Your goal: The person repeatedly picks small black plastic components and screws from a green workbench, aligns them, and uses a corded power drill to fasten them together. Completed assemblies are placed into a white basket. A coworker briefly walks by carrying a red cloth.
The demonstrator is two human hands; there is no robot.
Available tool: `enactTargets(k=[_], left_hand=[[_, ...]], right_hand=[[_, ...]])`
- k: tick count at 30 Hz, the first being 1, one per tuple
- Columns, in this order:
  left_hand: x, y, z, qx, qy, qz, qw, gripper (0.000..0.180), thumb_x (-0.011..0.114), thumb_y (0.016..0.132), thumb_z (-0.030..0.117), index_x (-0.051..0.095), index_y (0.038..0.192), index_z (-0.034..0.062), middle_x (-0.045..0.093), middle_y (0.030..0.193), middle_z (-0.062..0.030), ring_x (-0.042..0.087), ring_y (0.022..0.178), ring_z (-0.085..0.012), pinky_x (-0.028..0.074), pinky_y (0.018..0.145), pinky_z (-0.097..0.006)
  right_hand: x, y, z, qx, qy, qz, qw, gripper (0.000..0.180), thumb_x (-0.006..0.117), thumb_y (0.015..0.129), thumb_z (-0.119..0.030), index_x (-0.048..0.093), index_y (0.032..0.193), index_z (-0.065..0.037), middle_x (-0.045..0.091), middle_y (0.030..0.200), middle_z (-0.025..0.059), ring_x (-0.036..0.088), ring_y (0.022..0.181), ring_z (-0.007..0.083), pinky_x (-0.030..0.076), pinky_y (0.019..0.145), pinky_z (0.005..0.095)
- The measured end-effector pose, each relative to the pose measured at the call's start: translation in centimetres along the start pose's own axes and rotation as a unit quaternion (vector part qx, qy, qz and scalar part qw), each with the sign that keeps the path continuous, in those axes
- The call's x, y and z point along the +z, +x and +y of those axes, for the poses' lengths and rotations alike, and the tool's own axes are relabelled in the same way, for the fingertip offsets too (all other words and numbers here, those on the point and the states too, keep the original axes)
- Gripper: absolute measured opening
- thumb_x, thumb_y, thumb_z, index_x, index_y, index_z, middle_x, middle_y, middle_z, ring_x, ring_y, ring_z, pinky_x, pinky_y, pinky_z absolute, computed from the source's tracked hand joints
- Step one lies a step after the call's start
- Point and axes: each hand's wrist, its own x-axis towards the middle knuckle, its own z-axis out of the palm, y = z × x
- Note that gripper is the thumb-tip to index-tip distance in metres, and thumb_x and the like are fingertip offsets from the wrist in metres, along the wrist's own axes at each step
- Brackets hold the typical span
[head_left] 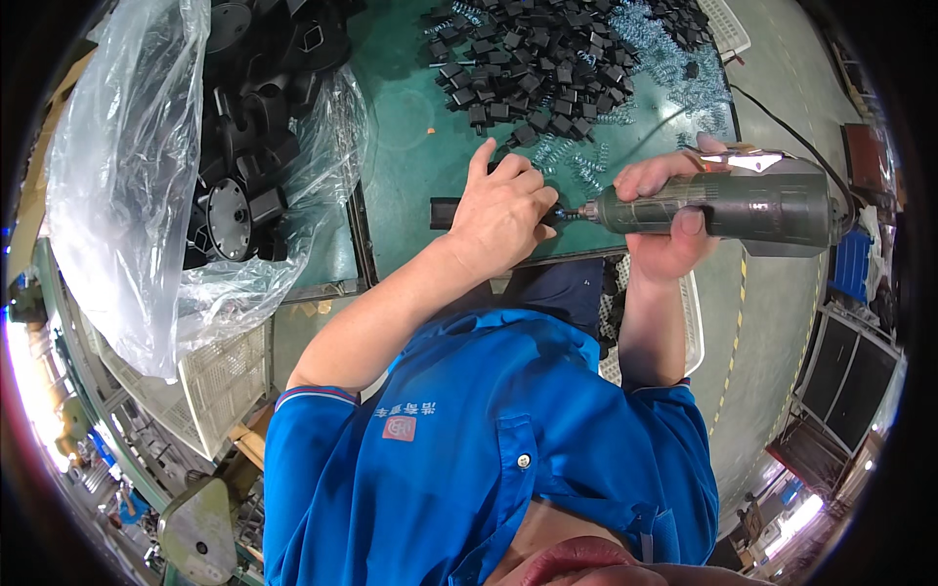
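My left hand (pixel 500 210) closes over a small black plastic part (pixel 443 212) at the near edge of the green mat (pixel 410 156); only the part's left end shows. My right hand (pixel 664 210) grips a grey-green electric screwdriver (pixel 733 208) held level, its bit pointing left into the part under my left fingers. A black cord runs from the tool's rear up to the right. Just beyond both hands lie loose metal springs (pixel 576 161) and a heap of small black square parts (pixel 537 68).
A clear plastic bag (pixel 127 166) of larger black moulded parts (pixel 244 146) lies at the left. White perforated trays (pixel 230 381) sit below the bench edge. A concrete floor with a yellow dashed line (pixel 733 352) lies at the right.
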Motion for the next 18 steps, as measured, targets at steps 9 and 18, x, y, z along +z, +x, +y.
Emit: enactTargets(k=[9, 18], left_hand=[[0.0, 0.0, 0.0, 0.005, -0.004, 0.007, 1.000, 0.039, 0.083, 0.063, 0.020, 0.069, 0.099, 0.0103, 0.060, 0.091, -0.0008, 0.055, 0.107, -0.0224, 0.027, 0.111, -0.058], [0.2, -0.2, -0.4, 0.011, 0.021, 0.012, 1.000, 0.033, 0.081, 0.069, 0.031, 0.071, 0.095, 0.0124, 0.061, 0.090, -0.0008, 0.053, 0.108, -0.0220, 0.027, 0.111, -0.060]], right_hand=[[0.1, -0.4, 0.5, 0.011, -0.042, -0.004, 0.999, 0.087, 0.077, 0.084, -0.039, 0.024, 0.133, 0.008, 0.060, 0.083, 0.0159, 0.062, 0.067, 0.0236, 0.055, 0.060, 0.0332], [0.1, -0.8, 0.5, -0.009, -0.237, -0.247, 0.939, 0.069, 0.079, 0.083, -0.038, 0.035, 0.123, -0.004, 0.058, 0.085, 0.0134, 0.061, 0.072, 0.0219, 0.054, 0.068, 0.0376]])
